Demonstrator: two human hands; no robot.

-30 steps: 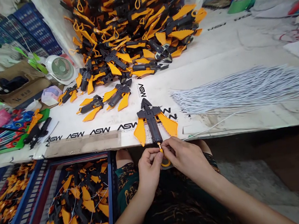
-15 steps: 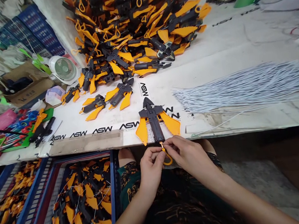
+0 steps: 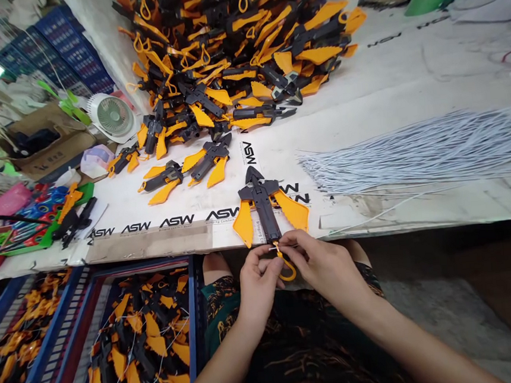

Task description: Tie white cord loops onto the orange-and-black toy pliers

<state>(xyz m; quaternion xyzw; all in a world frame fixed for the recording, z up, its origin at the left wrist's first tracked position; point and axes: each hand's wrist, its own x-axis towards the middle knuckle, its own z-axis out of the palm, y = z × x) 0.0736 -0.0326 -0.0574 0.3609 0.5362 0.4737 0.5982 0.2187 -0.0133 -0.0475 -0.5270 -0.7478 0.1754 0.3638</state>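
Currently, your left hand and right hand both pinch one orange plastic loop between closed fingers.

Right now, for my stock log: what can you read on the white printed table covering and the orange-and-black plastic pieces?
"ASW": black, repeated along the front of the white printed table covering.
"ASW": sideways, further up the covering.
"Bringing Comfort": tiny line under a front logo; the rest is too small.
Orange-and-black plastic pieces: nothing readable.
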